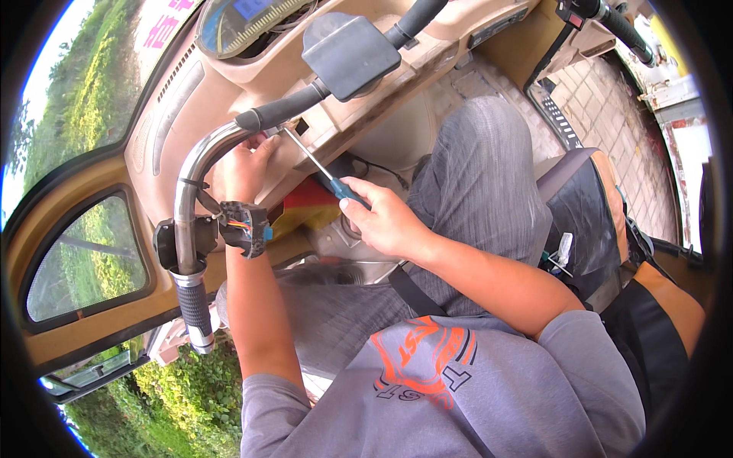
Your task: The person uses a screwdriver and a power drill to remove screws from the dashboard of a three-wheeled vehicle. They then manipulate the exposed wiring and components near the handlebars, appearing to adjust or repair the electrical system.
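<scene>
A screwdriver point(337, 185) with a dark blue handle and a long metal shaft is gripped in my right hand point(384, 219). Its shaft points up and left to the edge of the beige dashboard point(336, 114), near a small dark opening. My left hand point(246, 166) reaches under the chrome handlebar point(188, 175), its thumb and fingers drawn together by the screwdriver's tip. What those fingers hold is too small and partly hidden by the bar. Over my left forearm hangs an opened switch housing point(246, 227) with coloured wires showing.
A dark square cover point(351, 57) sits mid-handlebar, beside the instrument panel point(244, 23). The black left grip point(195, 305) juts toward me. My knees are below the dashboard. A seat point(588, 206) is at right, and brick paving point(611, 114) shows through the doorway.
</scene>
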The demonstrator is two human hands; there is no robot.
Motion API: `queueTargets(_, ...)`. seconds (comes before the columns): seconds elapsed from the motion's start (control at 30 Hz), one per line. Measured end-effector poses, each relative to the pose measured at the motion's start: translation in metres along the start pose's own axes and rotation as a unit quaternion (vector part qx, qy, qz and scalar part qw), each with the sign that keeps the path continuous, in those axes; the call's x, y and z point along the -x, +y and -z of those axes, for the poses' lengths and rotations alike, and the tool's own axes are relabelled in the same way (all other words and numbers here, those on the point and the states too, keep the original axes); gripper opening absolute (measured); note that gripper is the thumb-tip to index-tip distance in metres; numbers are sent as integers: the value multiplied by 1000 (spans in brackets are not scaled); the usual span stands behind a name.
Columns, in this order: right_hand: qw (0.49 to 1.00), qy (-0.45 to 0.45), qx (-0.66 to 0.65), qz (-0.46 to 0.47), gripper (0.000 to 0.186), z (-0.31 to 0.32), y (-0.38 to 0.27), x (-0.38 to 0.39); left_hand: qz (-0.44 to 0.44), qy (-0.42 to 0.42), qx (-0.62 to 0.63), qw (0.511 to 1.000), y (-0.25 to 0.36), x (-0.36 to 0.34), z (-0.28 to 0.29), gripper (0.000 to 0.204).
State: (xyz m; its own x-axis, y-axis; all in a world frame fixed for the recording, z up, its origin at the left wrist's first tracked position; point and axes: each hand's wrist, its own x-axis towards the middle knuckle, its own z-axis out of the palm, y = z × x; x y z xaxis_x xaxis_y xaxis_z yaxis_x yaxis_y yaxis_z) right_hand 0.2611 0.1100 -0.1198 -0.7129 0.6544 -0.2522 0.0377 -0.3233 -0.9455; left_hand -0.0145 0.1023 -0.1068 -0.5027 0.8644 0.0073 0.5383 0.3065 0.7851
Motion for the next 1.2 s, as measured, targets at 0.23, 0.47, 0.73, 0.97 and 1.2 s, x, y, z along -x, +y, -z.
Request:
queueTargets(0.23,999,-23,-15,-28,47,4,-17,1,-10,-3,67,998,3,3,-3,12)
queueTargets(0.47,941,38,330,69,44,12,-23,1,-2,-4,32,999,6,4,-4,13)
queueTargets(0.73,970,-72,230,-6,26,38,-59,-25,0,-2,-78,997,33,11,-1,21)
queueTargets(0.97,996,-72,39,-47,12,10,-42,-14,-25,-11,-215,976,50,16,0,26)
queueTargets(1.2,993,-64,88,-41,32,16,-54,-5,-93,-10,-228,969,48,18,0,27)
